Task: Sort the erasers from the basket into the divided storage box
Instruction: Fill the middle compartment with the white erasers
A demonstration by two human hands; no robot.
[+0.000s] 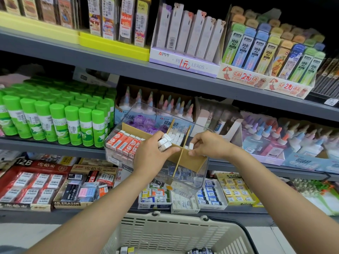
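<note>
A clear divided storage box [200, 173] with cardboard partitions sits tilted on the middle shelf's edge. Its left compartment holds a row of red-and-white erasers [124, 142]; a back compartment holds small white erasers [176, 135]. My left hand [152, 154] grips a stack of small white erasers [165, 143] over the box. My right hand [207, 146] pinches one small white eraser [191, 146] just right of the thin divider [180, 158]. Below, the beige basket [176, 233] holds a few erasers at its bottom.
Green glue sticks [60, 121] crowd the shelf to the left of the box, glue bottles [275, 140] to the right. Eraser display boxes [36, 186] fill the shelf below. Pencil-lead packs [256, 52] stand on the upper shelf.
</note>
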